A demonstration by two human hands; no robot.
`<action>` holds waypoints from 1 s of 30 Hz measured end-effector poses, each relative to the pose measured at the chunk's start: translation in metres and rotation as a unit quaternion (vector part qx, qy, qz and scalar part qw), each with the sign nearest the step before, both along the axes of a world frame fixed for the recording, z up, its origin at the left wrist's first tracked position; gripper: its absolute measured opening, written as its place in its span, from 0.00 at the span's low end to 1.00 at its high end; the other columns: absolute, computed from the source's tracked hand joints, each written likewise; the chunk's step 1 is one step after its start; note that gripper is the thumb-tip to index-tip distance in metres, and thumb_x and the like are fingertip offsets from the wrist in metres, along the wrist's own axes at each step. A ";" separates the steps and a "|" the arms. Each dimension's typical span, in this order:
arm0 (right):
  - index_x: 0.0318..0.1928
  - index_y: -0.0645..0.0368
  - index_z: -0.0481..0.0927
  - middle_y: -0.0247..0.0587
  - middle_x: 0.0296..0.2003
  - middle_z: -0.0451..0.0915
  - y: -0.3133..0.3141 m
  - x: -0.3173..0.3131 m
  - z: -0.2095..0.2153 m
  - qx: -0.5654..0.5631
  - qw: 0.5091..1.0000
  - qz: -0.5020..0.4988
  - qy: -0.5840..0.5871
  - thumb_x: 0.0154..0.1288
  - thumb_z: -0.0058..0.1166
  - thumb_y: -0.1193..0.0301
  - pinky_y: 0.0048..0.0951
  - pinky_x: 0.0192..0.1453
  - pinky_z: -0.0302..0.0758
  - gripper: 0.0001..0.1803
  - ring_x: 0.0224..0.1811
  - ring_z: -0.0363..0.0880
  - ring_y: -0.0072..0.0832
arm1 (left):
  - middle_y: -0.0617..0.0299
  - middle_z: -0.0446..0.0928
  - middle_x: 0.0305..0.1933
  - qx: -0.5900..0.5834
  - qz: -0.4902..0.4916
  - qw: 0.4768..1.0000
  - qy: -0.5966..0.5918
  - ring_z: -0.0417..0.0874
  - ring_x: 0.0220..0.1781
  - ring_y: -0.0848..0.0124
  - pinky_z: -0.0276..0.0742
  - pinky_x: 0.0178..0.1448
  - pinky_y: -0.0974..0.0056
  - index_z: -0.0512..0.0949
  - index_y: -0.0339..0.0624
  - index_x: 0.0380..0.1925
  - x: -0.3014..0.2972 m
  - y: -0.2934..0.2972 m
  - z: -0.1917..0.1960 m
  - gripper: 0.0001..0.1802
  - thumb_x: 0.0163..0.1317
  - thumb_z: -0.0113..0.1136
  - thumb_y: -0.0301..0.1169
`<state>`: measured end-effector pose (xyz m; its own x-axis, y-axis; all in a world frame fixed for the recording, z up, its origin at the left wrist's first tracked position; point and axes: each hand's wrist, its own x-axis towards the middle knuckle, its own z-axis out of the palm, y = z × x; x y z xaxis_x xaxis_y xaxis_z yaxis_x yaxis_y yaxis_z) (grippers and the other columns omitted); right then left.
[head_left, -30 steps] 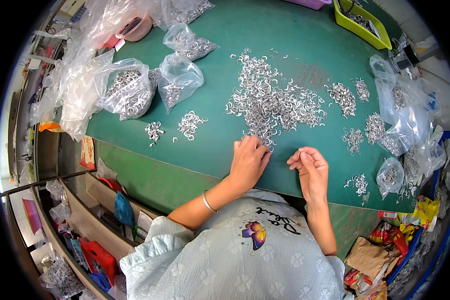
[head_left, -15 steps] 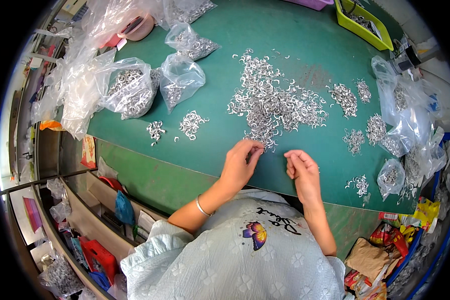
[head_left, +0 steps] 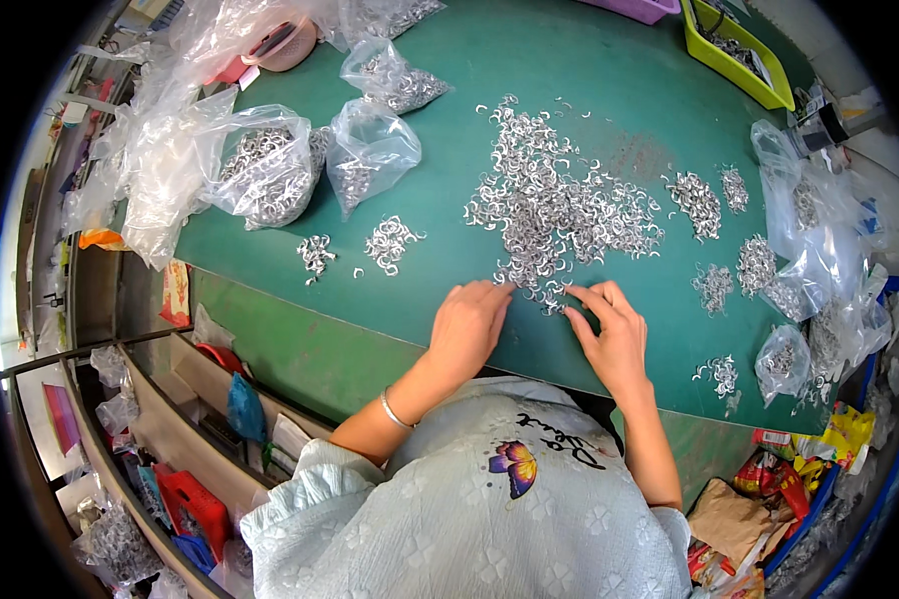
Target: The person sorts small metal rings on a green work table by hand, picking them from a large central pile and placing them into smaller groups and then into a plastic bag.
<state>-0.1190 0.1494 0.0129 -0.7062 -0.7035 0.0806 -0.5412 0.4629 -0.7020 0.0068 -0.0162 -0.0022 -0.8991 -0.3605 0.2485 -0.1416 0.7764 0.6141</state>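
Note:
A large heap of small silvery crescent-shaped metal pieces is spread over the green table. At the heap's near edge, my left hand has its fingers pressed together, tips against the pieces; anything between them is hidden. To its right, my right hand touches the same edge, thumb and forefinger apart beside a few loose pieces. Smaller piles lie off to both sides: one pile on the left, and an oval pile and a lower pile on the right.
Clear plastic bags of metal pieces stand at the left, with more bags along the right edge. A yellow-green tray sits at the far right, a pink bowl at the far left. Below left are open drawers.
My right hand has opened from a closed pinch and reached up to the heap's near edge. My left hand's fingers have turned down onto the pieces. The view has shifted slightly.

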 end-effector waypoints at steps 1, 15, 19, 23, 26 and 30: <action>0.44 0.51 0.85 0.35 0.34 0.73 -0.002 0.002 0.004 0.015 1.000 0.024 0.008 0.58 0.64 0.69 0.36 0.28 0.70 0.12 0.24 0.76 0.36 | 0.55 0.73 0.27 -0.006 0.021 1.000 0.004 0.75 0.29 0.55 0.69 0.36 0.55 0.81 0.39 0.40 -0.002 -0.001 0.000 0.09 0.59 0.60 0.23; 0.47 0.50 0.85 0.36 0.34 0.71 -0.002 0.004 0.002 0.042 0.996 0.038 0.074 0.58 0.64 0.70 0.34 0.26 0.68 0.14 0.22 0.73 0.32 | 0.53 0.79 0.29 0.054 -0.024 0.998 -0.023 0.79 0.30 0.54 0.74 0.36 0.53 0.81 0.42 0.46 -0.002 0.014 0.004 0.13 0.60 0.60 0.25; 0.47 0.51 0.84 0.36 0.34 0.71 0.010 0.003 -0.003 0.030 0.997 0.017 0.076 0.59 0.63 0.72 0.34 0.26 0.68 0.14 0.23 0.73 0.32 | 0.51 0.79 0.29 0.032 0.033 0.998 -0.047 0.79 0.29 0.52 0.74 0.36 0.51 0.80 0.41 0.46 0.001 0.013 0.001 0.12 0.61 0.60 0.27; 0.46 0.51 0.84 0.37 0.35 0.72 0.012 -0.001 -0.001 0.020 0.999 -0.014 0.046 0.59 0.63 0.73 0.33 0.26 0.68 0.13 0.23 0.73 0.33 | 0.51 0.79 0.29 0.030 0.054 0.996 -0.068 0.79 0.30 0.52 0.74 0.36 0.50 0.80 0.41 0.46 0.001 0.009 0.001 0.12 0.62 0.59 0.28; 0.46 0.52 0.84 0.38 0.37 0.73 0.001 0.005 0.001 0.029 0.998 -0.017 0.058 0.60 0.61 0.75 0.33 0.26 0.68 0.13 0.23 0.73 0.32 | 0.52 0.79 0.29 0.060 0.008 0.997 -0.047 0.80 0.30 0.52 0.74 0.36 0.50 0.80 0.41 0.46 -0.007 0.021 0.000 0.12 0.63 0.58 0.27; 0.47 0.51 0.84 0.37 0.42 0.73 0.008 0.004 0.000 0.060 0.995 0.021 0.077 0.59 0.55 0.81 0.34 0.26 0.68 0.17 0.22 0.72 0.32 | 0.52 0.79 0.28 0.066 -0.035 0.995 -0.073 0.80 0.30 0.52 0.75 0.35 0.51 0.79 0.41 0.47 -0.012 0.024 0.002 0.13 0.62 0.57 0.26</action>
<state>-0.1150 0.1573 0.0126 -0.6623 -0.7426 0.0998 -0.6588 0.5137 -0.5496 -0.0054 0.0083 0.0000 -0.9459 -0.3170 0.0688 -0.1850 0.7012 0.6885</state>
